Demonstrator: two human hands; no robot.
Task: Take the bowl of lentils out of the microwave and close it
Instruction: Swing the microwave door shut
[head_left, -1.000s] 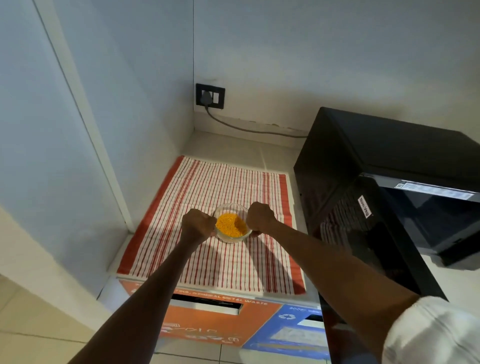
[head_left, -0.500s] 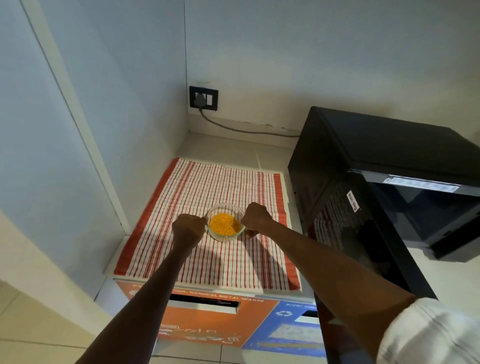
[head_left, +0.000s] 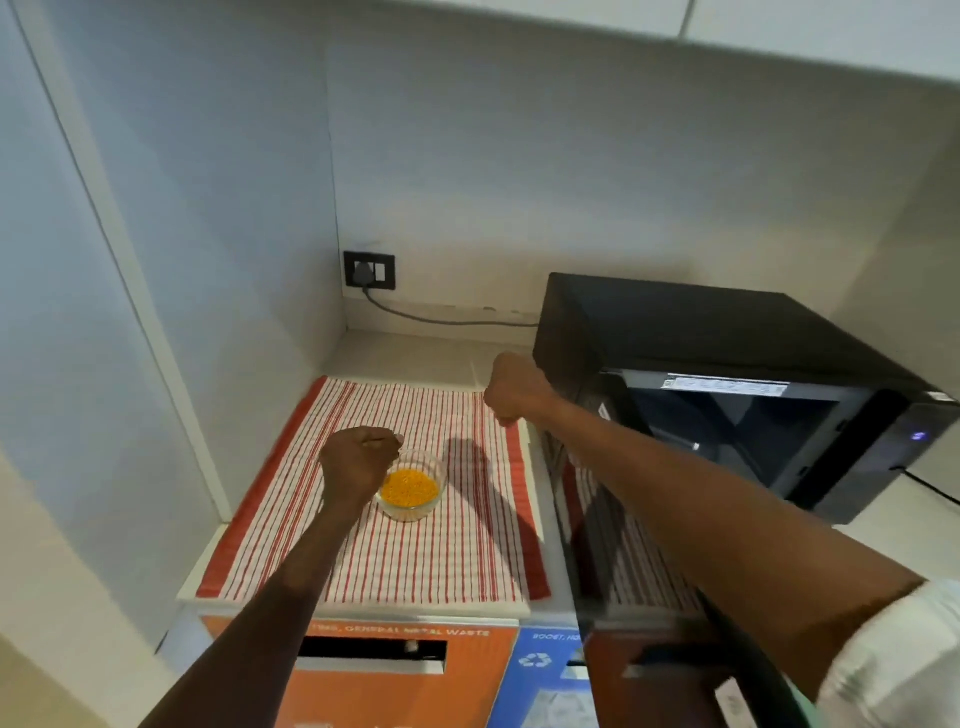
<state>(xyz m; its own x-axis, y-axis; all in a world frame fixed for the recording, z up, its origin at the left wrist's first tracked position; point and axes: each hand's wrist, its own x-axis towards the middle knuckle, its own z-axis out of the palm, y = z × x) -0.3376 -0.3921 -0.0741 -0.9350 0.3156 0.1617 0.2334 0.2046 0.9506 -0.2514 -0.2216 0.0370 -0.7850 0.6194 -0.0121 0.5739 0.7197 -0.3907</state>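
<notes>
A small clear glass bowl of orange lentils (head_left: 410, 489) stands on a red-striped white cloth (head_left: 457, 561) on the counter. My left hand (head_left: 358, 462) is curled at the bowl's left rim; whether it still grips the rim I cannot tell. My right hand (head_left: 517, 389) is a closed fist, lifted away from the bowl and near the left front corner of the black microwave (head_left: 727, 332). The microwave's door (head_left: 618, 530) hangs open toward me, and the dark cavity (head_left: 727, 431) shows nothing inside.
A wall socket (head_left: 369, 270) with a grey cable sits behind the cloth. A white side panel (head_left: 156, 312) closes the left. Below the counter edge are orange (head_left: 374, 675) and blue (head_left: 540, 675) waste bin fronts.
My right hand has let go of the bowl and risen up and right toward the microwave. The bowl rests on the cloth with my left hand beside it. The view has tilted upward.
</notes>
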